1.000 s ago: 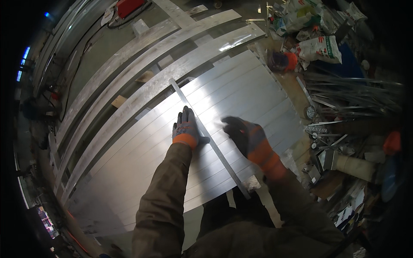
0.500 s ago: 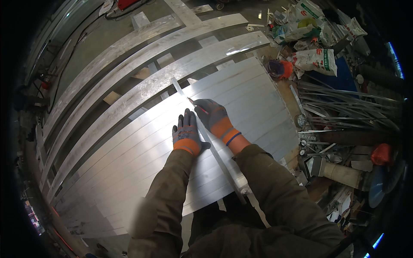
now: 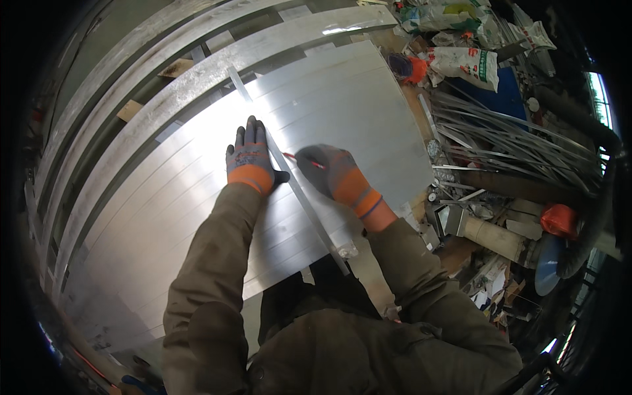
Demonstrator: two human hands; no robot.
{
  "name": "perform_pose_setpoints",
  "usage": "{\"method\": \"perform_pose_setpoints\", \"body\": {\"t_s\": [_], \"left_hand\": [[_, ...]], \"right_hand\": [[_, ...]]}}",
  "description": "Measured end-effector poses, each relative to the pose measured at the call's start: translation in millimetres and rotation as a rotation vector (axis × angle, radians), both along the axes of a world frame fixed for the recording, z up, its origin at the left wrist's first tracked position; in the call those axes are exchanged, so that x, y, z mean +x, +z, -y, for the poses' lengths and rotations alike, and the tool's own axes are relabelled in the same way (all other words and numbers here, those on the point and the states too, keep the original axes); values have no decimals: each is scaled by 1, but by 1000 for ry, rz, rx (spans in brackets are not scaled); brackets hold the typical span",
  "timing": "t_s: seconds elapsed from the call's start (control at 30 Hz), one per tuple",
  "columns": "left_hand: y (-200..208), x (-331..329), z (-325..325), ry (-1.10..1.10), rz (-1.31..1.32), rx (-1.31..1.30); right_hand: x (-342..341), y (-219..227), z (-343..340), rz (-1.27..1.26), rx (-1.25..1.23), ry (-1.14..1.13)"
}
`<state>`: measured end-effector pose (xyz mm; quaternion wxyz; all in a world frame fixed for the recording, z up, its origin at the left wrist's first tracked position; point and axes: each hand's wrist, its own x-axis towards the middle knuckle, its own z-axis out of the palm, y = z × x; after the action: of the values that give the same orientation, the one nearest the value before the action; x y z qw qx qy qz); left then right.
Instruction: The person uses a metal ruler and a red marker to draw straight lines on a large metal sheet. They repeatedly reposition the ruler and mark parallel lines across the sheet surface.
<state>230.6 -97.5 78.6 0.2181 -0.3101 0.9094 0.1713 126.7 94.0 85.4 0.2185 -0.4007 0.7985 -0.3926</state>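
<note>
A long, narrow metal straightedge [image 3: 304, 205] lies across a shiny metal sheet [image 3: 151, 224] marked with parallel lines. My left hand [image 3: 251, 161], in a grey and orange glove, rests flat along the left side of the straightedge, fingers stretched forward and thumb against or over the bar. On the bar's other side, my gloved right hand [image 3: 336, 174] pinches a slim red marking tool [image 3: 288, 155], its tip close to the straightedge. Most of the tool is hidden in the glove, so I cannot tell whether it is a pencil or a scriber.
Several long metal beams [image 3: 217, 58] curve past the sheet's far side, with wood blocks [image 3: 130, 110] between them. To the right lie a heap of thin metal strips [image 3: 490, 135], a white sack [image 3: 466, 64], a red plastic bag [image 3: 559, 220] and mixed scrap.
My right hand has drawn back toward me along the straightedge with the red marking tool. The left hand stays flat beside the bar. The whole view has shifted.
</note>
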Motion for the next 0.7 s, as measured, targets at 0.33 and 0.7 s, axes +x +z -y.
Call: {"method": "perform_pose_setpoints", "body": {"t_s": [0.33, 0.7], "left_hand": [[1, -5, -3, 15, 20, 3], [-14, -3, -2, -22, -44, -50]], "right_hand": [[48, 40, -134, 214, 174, 71], [134, 16, -225, 156, 139, -306]]}}
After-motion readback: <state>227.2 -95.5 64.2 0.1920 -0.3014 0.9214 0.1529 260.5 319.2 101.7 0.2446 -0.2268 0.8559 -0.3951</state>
